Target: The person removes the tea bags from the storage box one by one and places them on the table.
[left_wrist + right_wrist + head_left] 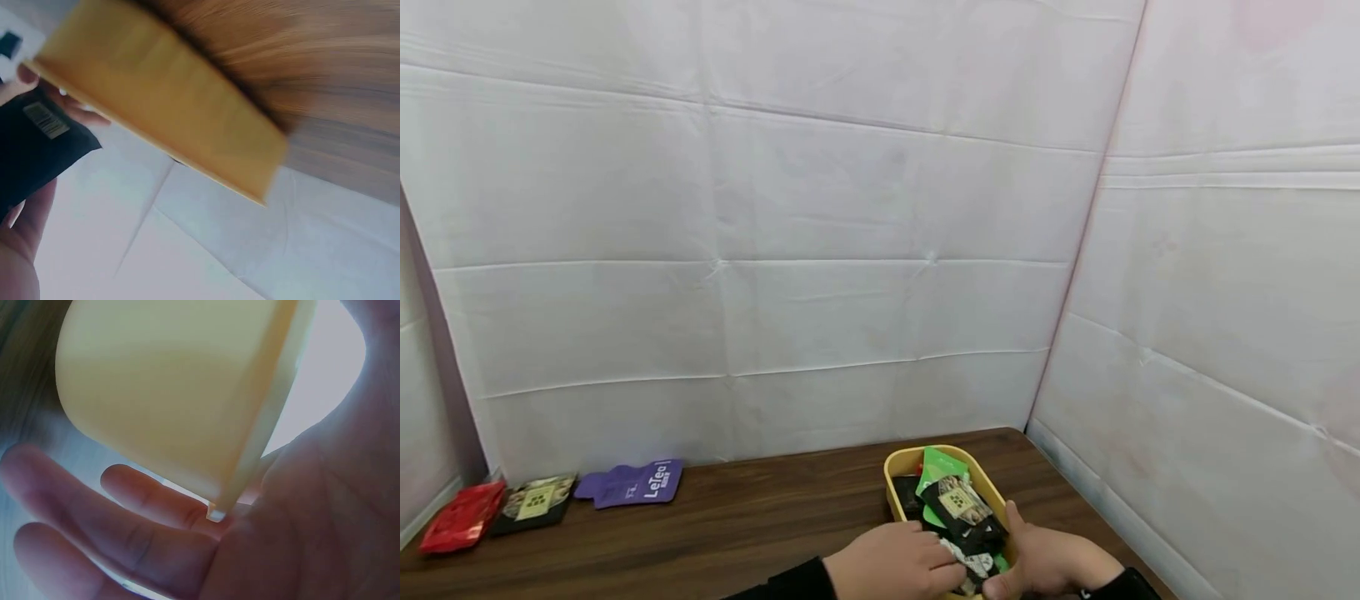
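Head view first: you've got both grips at the basket (906, 461), over on the right of the worktop (775, 533). Your left grip (904, 563) is down at the near end, fingers bent in among the packets. Your right grip (1049, 557) is against the basket's right side, thumb up by the rim, palm turned in. Beyond your fingers, inside, a green packet (942, 464) leans near the far end, with a labelled black packet (958, 502) lying partly over it. Well off to the left sit a red packet (466, 517), a second labelled packet (535, 502) and a purple packet (632, 483). White sheeting (850, 208) walls it all in.

Over to the left wrist, blurred: there's a dark packet (47, 150), barcode showing, pinched in your left grip just beside the basket's rim. How tight, I can't tell.

Right wrist now: your right grip is loosely spread, fingers relaxed alongside the basket's end, and the rim sits against your palm. You're touching the basket there, not clenching it.
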The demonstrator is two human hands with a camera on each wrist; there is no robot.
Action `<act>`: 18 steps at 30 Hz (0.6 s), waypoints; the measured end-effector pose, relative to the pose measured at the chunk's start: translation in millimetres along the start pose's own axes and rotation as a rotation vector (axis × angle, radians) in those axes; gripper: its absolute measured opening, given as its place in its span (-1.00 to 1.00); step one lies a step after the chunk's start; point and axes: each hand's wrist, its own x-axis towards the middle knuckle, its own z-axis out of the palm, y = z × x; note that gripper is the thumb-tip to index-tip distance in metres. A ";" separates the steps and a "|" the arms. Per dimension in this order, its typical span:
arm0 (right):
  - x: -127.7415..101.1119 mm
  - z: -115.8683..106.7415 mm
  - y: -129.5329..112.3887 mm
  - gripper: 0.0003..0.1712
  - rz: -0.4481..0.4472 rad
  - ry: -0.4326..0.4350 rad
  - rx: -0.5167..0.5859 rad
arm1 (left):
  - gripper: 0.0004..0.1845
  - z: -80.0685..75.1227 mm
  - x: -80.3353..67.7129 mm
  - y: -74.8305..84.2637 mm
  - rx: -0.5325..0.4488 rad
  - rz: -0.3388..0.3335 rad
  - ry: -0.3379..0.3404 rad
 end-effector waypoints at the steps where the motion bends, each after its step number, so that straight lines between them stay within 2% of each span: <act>1: -2.0 -0.9 -0.3 0.51 0.022 0.016 -0.005 | -0.73 -0.9 -9.0 2.3 0.031 0.014 -0.004; 3: -5.9 -2.0 -1.3 0.48 0.053 0.035 -0.004 | -0.73 -0.9 -29.7 6.0 0.092 0.028 -0.016; 5: -7.9 -2.8 -1.6 0.47 0.079 0.059 -0.010 | -0.72 0.8 -54.5 7.5 0.087 0.008 -0.049; 7: -8.3 -4.0 -1.6 0.47 0.095 0.063 -0.027 | -0.74 5.1 -81.5 7.4 0.135 -0.017 -0.056; 10: -8.4 -5.9 -1.6 0.48 0.097 0.063 -0.052 | -0.78 12.5 -119.1 2.3 0.151 -0.104 -0.061; 13: -8.9 -6.8 -2.3 0.50 0.088 0.070 -0.069 | -0.84 19.2 -148.7 -6.7 0.118 -0.274 -0.137; 16: -9.8 -6.5 -2.3 0.52 0.100 0.080 -0.062 | -0.87 21.9 -168.3 -18.1 -0.020 -0.551 -0.283; 18: -10.0 -5.8 -1.9 0.53 0.112 0.079 -0.048 | -0.88 23.3 -175.8 -25.7 -0.082 -0.727 -0.356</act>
